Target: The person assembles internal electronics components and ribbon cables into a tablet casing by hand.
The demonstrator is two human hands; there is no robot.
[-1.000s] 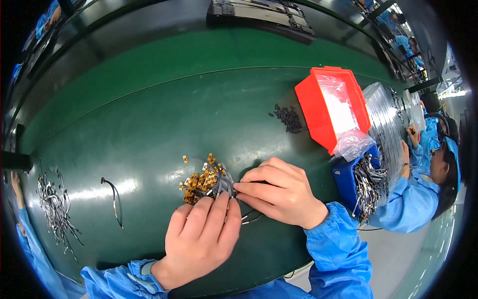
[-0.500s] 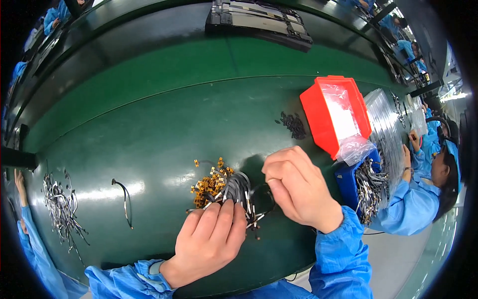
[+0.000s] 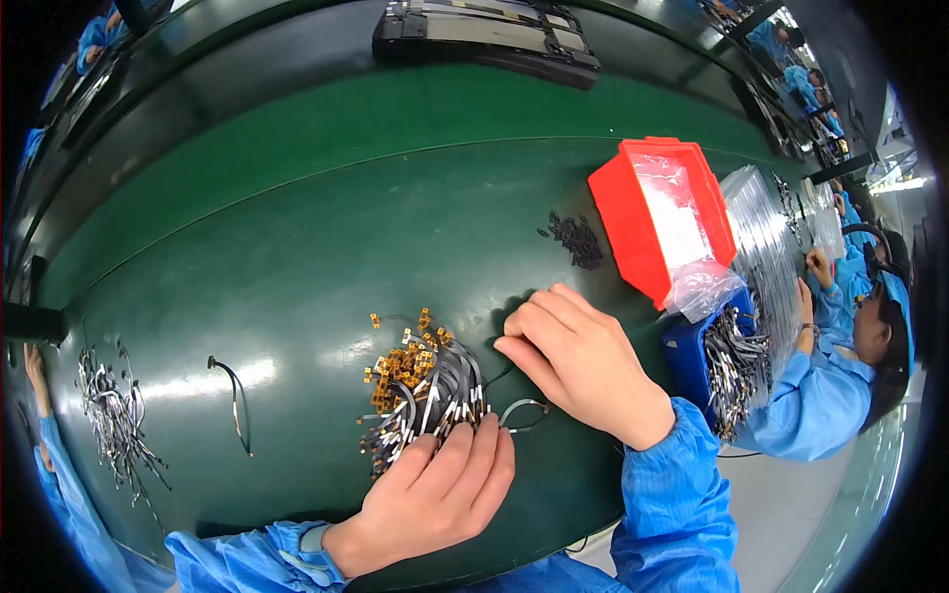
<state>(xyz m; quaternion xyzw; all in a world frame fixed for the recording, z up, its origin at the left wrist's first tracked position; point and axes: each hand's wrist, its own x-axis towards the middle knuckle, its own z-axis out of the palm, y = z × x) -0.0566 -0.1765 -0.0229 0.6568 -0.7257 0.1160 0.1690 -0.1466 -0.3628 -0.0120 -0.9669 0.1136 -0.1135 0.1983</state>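
Observation:
A bunch of short grey cables (image 3: 441,381) with small gold-coloured connector ends (image 3: 400,368) and white bands lies on the green table in front of me. My left hand (image 3: 435,494) curls over the near end of the bunch, its fingertips closed on a cable (image 3: 524,404) that loops out to the right. To the right of the bunch, my right hand (image 3: 591,371) is closed in a pinch. A thin dark strand (image 3: 500,374) runs from the bunch toward its fingers; the strand's far end is hidden beneath the hand.
One cable (image 3: 235,400) lies alone at left, beside another cable pile (image 3: 117,415). Small black pieces (image 3: 575,240) lie near a red bin (image 3: 625,222). A blue bin (image 3: 689,361) holds more cables, by clear plastic trays (image 3: 761,232). A co-worker (image 3: 825,385) sits at right.
My left hand has moved slightly down and right, uncovering more of the bunch. My right hand has shifted slightly left, and the looped cable beneath it now shows more.

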